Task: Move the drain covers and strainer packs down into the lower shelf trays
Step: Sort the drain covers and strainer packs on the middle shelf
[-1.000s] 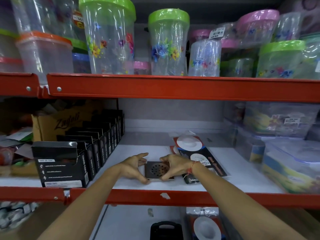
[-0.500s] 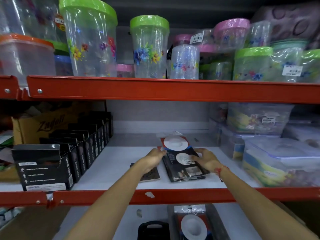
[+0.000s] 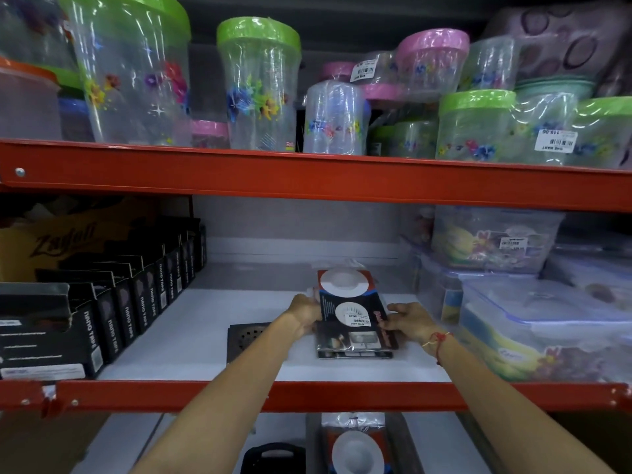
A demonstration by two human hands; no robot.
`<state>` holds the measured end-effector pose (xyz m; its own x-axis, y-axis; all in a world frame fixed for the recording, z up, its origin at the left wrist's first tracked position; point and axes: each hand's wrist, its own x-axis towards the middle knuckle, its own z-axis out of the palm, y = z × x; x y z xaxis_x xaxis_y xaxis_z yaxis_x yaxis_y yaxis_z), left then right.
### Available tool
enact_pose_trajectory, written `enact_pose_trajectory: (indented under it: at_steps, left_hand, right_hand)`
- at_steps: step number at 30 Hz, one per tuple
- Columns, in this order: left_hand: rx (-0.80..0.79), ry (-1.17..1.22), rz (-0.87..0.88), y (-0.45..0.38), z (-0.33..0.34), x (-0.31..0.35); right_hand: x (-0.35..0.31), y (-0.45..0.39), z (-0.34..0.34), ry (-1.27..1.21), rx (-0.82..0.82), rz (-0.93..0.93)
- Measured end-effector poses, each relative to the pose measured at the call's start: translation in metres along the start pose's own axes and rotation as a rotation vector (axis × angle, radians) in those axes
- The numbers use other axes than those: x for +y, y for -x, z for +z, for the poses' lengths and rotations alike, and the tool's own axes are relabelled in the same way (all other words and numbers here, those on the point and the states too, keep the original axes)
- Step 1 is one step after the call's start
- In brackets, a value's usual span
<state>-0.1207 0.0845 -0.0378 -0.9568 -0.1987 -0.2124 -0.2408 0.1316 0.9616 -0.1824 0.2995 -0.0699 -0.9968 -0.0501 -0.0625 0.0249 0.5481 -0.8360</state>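
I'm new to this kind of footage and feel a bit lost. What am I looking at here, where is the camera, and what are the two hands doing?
There is no machine: a person wears one camera on the head, looking forward and down at their own arms. They stand before a shop rack with red rails. The left hand and the right hand grip opposite sides of a stack of strainer packs on the white middle shelf. A square metal drain cover lies flat just left of the stack, partly behind the left forearm. Black boxes line the shelf's left side, and lidded plastic tubs sit on its right. Below, another strainer pack already lies in a lower tray.
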Motion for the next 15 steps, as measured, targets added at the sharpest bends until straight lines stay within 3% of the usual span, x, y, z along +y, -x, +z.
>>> enact_pose_trajectory:
  at_steps: [6,11,15]
  left_hand:
    - [0.068,-0.116,0.108,-0.002,-0.008,-0.013]
    - [0.141,-0.383,0.282,0.028,-0.043,-0.035]
    - [0.299,-0.721,0.495,0.066,-0.087,-0.065]
  right_hand:
    - [-0.005,0.007,0.003,0.097,0.013,-0.027]
    - [-0.027,0.045,0.026,0.181,0.197,-0.315]
    - [-0.043,0.079,0.054,0.207,0.129,-0.511]
